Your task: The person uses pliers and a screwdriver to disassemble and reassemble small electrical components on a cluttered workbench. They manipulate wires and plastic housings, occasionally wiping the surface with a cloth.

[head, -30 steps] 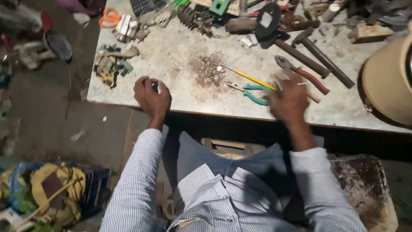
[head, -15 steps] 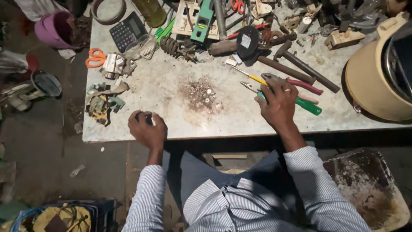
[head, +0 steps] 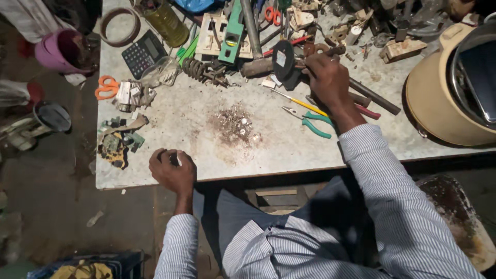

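Right hand (head: 326, 77) now reaching farther back than half a second ago, fingers curled among tools by black disc (head: 283, 59); grasp not discernible. Left hand (head: 173, 169) fisted at near table edge around small dark object (head: 174, 159), mostly hidden. Stained pale worktable (head: 170, 126) with metal debris (head: 235, 126), green-handled pliers (head: 310, 124), calculator (head: 143, 53), orange scissors (head: 107, 87). Dim floor at left; cream appliance (head: 444, 98) cut off right.

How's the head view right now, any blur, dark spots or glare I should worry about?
Head view: the table is evenly lit and sharp; the floor at left and the lap below fall into deep shadow; the right hand among the tools looks slightly soft; the left hand is crisp; a reflection sits on the cream pot's lid.
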